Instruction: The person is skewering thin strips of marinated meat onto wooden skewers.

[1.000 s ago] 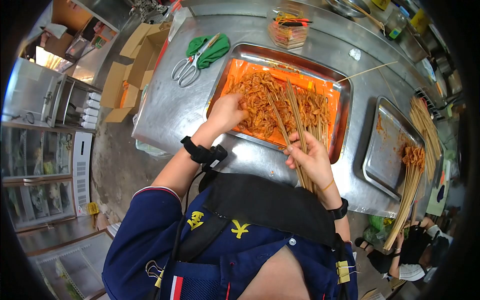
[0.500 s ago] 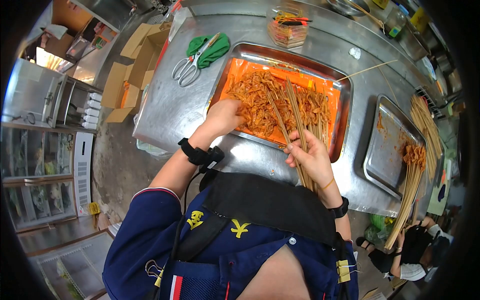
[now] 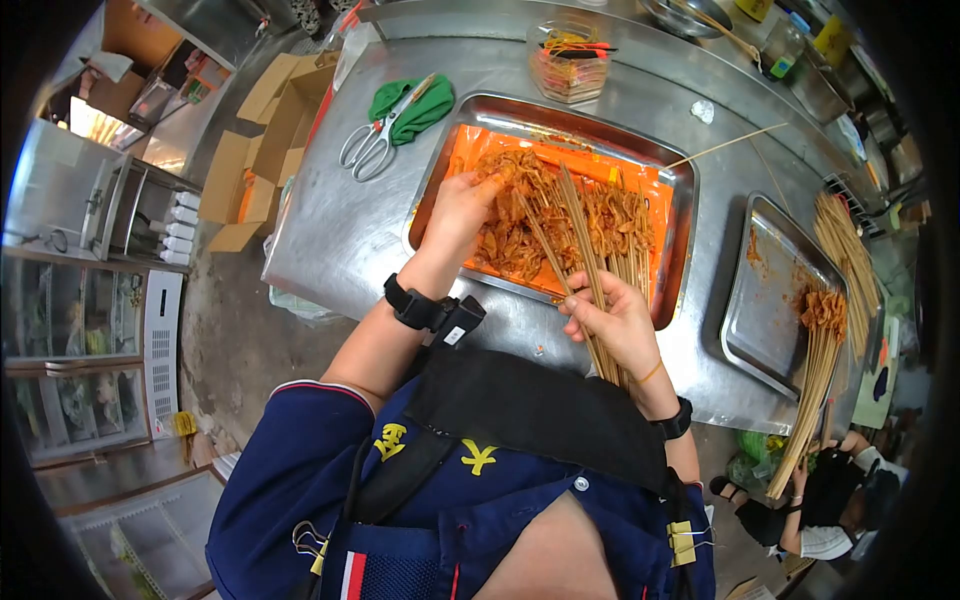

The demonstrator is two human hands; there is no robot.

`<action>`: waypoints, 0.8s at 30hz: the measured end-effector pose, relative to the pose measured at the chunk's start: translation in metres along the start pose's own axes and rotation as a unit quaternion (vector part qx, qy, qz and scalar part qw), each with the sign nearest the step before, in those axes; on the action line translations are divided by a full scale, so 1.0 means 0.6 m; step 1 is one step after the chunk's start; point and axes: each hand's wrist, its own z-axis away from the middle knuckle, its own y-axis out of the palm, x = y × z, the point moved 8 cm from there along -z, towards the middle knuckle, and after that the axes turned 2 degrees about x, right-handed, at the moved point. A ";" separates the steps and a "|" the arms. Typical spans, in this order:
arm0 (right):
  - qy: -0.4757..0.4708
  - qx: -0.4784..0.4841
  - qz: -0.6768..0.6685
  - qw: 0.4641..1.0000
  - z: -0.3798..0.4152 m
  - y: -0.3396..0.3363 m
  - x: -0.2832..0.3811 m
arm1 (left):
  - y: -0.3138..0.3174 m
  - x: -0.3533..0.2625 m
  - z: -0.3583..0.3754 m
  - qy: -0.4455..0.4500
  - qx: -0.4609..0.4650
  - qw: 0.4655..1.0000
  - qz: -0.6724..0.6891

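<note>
My left hand (image 3: 462,214) is over the left part of a steel tray (image 3: 687,220), its fingers closed on a piece of red-sauced sliced meat (image 3: 510,180). More of the sauced slices lie heaped beneath it on an orange liner (image 3: 660,200). My right hand (image 3: 618,318) grips a bunch of bamboo skewers (image 3: 580,225) between thumb and fingers, their tips pointing up over the heap. One skewer leans apart from the bunch, its tip close to the slices by my left hand. Loaded skewers (image 3: 630,230) lie along the tray's right side.
Scissors (image 3: 370,150) rest on a green cloth (image 3: 425,110) at the table's back left. A clear container (image 3: 568,70) stands behind the tray. To the right, a second tray (image 3: 740,310) holds a bundle of loaded skewers (image 3: 820,345), beside bare skewers (image 3: 850,250). Another person (image 3: 830,500) is at lower right.
My left hand has moved up and slightly right, lifting along the heap with a piece of meat in its fingers. My right hand stays almost in place with the skewers.
</note>
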 end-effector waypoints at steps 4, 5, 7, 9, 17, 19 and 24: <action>0.003 0.003 0.002 1.000 -0.001 0.000 0.000 | 0.008 -0.002 -0.006 0.011 -0.019 0.998 0.064; 0.003 0.005 0.001 1.000 -0.001 0.000 0.000 | 0.006 -0.002 -0.007 0.015 -0.021 0.998 0.059; 0.010 0.001 -0.003 1.000 -0.001 0.000 -0.002 | 0.007 -0.008 -0.004 0.021 -0.027 0.998 0.059; 0.015 -0.003 -0.003 1.000 -0.001 -0.001 -0.002 | 0.011 -0.017 0.002 0.027 -0.032 0.997 0.067; 0.016 -0.027 -0.002 1.000 -0.005 -0.008 -0.008 | 0.025 -0.031 0.026 0.112 -0.048 0.990 0.077; 0.009 -0.027 -0.004 1.000 -0.006 -0.008 -0.009 | 0.025 -0.030 0.033 0.134 -0.052 0.988 0.057; 0.013 -0.031 0.008 0.999 -0.007 -0.006 -0.008 | 0.025 -0.029 0.043 0.166 -0.051 0.985 0.009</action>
